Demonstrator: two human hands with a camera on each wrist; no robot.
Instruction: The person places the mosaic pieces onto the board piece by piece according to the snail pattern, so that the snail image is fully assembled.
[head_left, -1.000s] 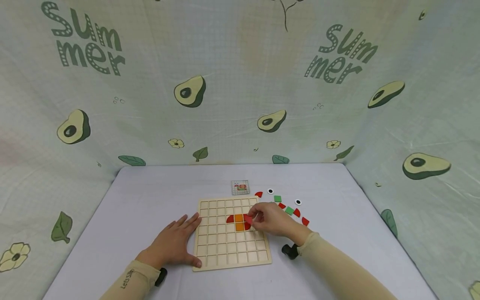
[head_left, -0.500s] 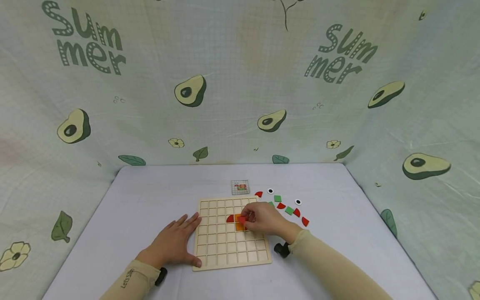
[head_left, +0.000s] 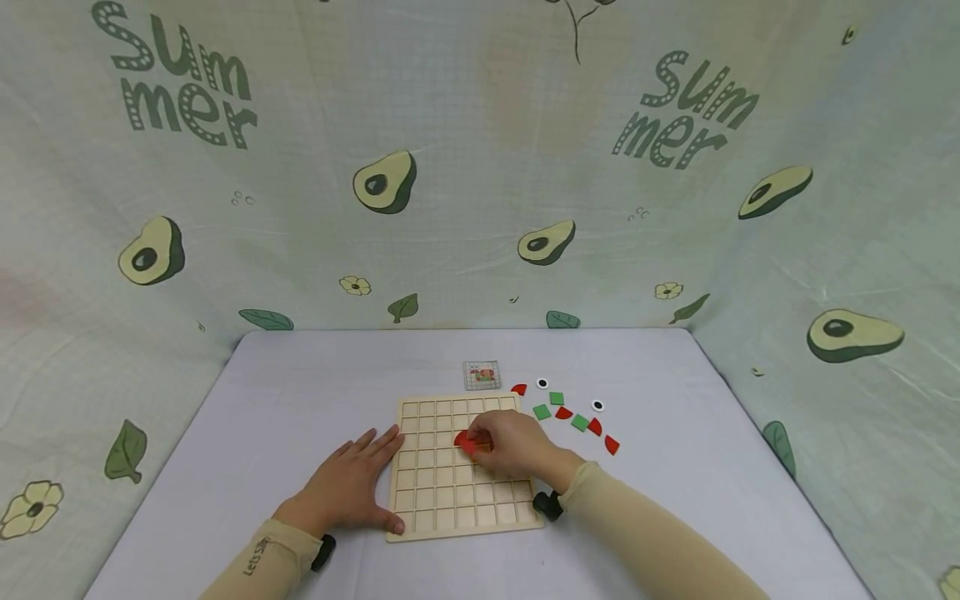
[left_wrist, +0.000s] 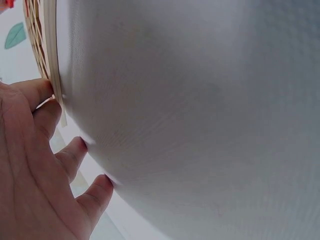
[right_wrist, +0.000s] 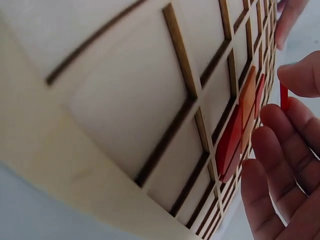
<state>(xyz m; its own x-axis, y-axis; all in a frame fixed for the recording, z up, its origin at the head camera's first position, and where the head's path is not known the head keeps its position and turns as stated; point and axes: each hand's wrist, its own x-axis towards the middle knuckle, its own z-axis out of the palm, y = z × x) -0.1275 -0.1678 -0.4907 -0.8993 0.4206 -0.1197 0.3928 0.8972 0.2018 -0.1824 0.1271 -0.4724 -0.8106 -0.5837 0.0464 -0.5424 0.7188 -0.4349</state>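
A wooden grid board [head_left: 427,517] lies on the table. My left hand [head_left: 341,487] spreads flat beside it, with thumb and index finger touching its left edge. In the right wrist view, my right hand [right_wrist: 295,130] pinches a thin red tile [right_wrist: 284,96] between thumb and fingertips, above the grid. Set in the board are a red quarter-round tile [head_left: 461,436] and, in the right wrist view, an orange tile [right_wrist: 247,107] beside more red tiles [right_wrist: 230,142]. From the head, the right hand covers most of these.
Loose red tiles [head_left: 612,444], green square tiles [head_left: 580,422] and two white eye discs [head_left: 597,406] lie to the board's right. A small pattern card [head_left: 482,375] sits behind the board. Printed cloth [head_left: 465,283] hangs behind and beside the table.
My right hand has moved left across the board with the red tile pinched in it, uncovering a green tile at right. My left hand stays at the board's edge.
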